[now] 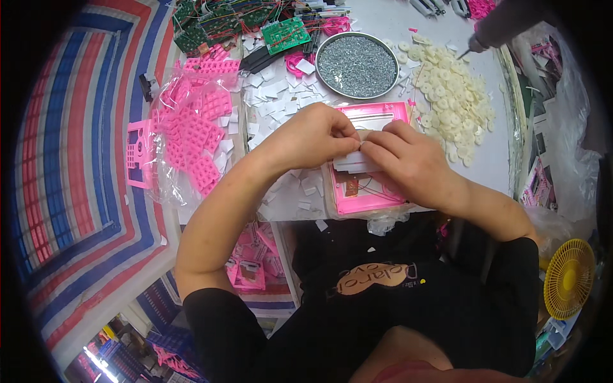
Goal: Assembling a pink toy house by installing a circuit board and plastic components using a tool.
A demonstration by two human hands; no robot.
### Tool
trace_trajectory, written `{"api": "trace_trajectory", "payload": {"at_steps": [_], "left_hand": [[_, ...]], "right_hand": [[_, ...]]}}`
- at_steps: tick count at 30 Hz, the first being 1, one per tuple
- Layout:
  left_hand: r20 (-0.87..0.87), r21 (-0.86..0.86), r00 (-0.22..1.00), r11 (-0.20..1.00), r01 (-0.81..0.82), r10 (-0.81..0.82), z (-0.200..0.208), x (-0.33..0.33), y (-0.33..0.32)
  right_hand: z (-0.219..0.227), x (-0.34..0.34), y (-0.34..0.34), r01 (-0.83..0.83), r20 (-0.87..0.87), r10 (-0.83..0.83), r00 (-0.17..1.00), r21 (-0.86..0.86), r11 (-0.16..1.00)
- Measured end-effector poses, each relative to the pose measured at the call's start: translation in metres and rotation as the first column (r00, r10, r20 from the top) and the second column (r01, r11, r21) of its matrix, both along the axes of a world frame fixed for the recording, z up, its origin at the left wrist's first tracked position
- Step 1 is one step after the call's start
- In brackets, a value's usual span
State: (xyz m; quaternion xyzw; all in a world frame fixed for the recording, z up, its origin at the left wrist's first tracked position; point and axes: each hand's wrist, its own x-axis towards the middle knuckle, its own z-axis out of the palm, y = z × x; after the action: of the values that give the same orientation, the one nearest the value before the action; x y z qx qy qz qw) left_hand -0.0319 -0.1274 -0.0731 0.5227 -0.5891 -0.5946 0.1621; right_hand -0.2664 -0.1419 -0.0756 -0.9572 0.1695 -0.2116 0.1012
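Note:
A pink plastic casing (364,203) lies on the table right before me, its inner side up, with thin wires and a brown patch inside. Both hands meet over its middle. My left hand (322,134) has its thumb and forefinger pinched together beside a small pale piece that the fingertips mostly cover. From the other side, my right hand (412,163) reaches in with bent fingers, their tips closed next to the left ones. Just under the fingertips, a white and grey flat part (354,164) shows over the casing; the hands partly hide it.
Behind the casing stands a round metal dish (359,97) of small screws. Cream plastic discs (450,96) are heaped to its right, under a hanging dark tool (501,30). White paper pieces (274,96), bagged pink keypads (203,118) and green circuit boards (285,34) lie left.

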Motion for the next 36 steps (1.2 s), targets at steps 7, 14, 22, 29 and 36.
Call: {"api": "trace_trajectory", "payload": {"at_steps": [7, 14, 22, 29, 36], "left_hand": [[0.026, 0.006, 0.999, 1.0, 0.027, -0.027, -0.003, 0.004, -0.01], [0.176, -0.207, 0.984, 0.977, 0.057, -0.02, 0.0, -0.004, -0.01], [0.495, -0.784, 0.799, 0.572, 0.242, 0.341, -0.042, -0.005, -0.078], [0.597, -0.784, 0.688, 0.481, 0.392, 0.413, -0.055, -0.018, -0.087], [0.651, -0.683, 0.706, 0.619, 0.387, 0.277, -0.046, -0.016, -0.095]], "right_hand": [[-0.002, 0.003, -0.001, 0.01, -0.009, -0.009, 1.0, 0.045, 0.999], [0.005, -0.004, -0.016, -0.048, -0.069, 0.062, 0.996, 0.182, 0.982], [0.039, -0.006, -0.171, 0.102, 0.709, -0.281, 0.647, 0.284, 0.953], [0.072, 0.031, -0.221, -0.194, 0.639, -0.294, 0.711, 0.58, 0.791], [0.083, 0.043, -0.148, -0.26, 0.514, -0.23, 0.826, 0.711, 0.653]]}}
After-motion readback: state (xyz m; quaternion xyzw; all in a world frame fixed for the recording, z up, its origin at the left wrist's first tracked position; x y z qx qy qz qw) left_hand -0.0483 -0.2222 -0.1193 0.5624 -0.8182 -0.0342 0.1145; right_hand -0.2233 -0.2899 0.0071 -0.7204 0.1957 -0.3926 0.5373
